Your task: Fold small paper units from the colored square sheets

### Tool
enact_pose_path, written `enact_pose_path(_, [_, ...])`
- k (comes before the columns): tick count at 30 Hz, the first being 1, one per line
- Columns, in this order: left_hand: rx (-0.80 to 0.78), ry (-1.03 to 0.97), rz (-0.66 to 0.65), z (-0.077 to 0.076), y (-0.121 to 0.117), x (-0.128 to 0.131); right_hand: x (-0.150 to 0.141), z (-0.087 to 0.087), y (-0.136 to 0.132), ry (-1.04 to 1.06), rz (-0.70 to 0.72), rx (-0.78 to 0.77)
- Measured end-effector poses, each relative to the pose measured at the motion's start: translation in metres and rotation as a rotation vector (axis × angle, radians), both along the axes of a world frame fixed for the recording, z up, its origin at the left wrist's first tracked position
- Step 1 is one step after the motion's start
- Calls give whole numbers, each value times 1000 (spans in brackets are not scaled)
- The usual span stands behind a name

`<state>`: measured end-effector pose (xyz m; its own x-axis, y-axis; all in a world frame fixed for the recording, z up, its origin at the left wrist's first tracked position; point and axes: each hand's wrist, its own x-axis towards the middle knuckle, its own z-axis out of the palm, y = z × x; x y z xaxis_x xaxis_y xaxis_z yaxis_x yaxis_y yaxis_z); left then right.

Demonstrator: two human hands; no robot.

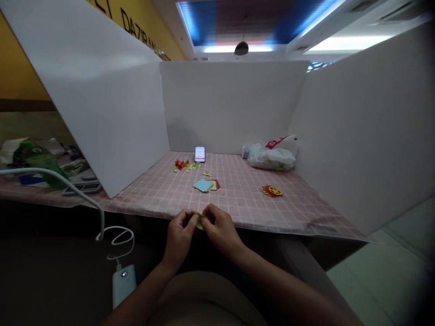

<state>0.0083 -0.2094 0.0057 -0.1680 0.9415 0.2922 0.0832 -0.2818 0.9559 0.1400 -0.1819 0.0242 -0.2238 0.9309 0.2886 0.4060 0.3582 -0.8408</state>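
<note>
Between my two hands, at the front edge of the table, is a small piece of yellow folded paper [200, 222]. My left hand [181, 231] pinches it from the left with thumb and fingers. From the right, my right hand [219, 226] grips the same piece, its fingers covering part of it. Just beyond them lies a stack of square paper sheets [203, 185], light blue on top with yellow and red showing beneath. Farther back sits a pile of small folded paper pieces [182, 164], red, orange and yellow; one yellow folded piece [206, 173] lies apart.
A phone [200, 154] stands upright at the back. Red and yellow cut-out shapes [272, 190] lie to the right, with a white plastic bag [272, 156] behind. White panels [234, 104] enclose the table. A white cable [102, 217] runs to a power bank [123, 285] at lower left.
</note>
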Motion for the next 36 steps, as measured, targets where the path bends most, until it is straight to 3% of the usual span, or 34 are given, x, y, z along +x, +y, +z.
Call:
enact_pose_path(7, [-17, 35, 59, 3, 0, -7, 3, 0, 3, 117, 195, -60])
enact_pose_path(13, [-45, 5, 34, 7, -1, -11, 5, 4, 6, 310, 336, -336])
enact_pose_path(19, [-50, -1, 23, 10, -2, -11, 9, 7, 9, 373, 415, -407])
enact_pose_path(36, [-102, -80, -98, 5, -6, -14, 13, 11, 9, 353, 422, -439])
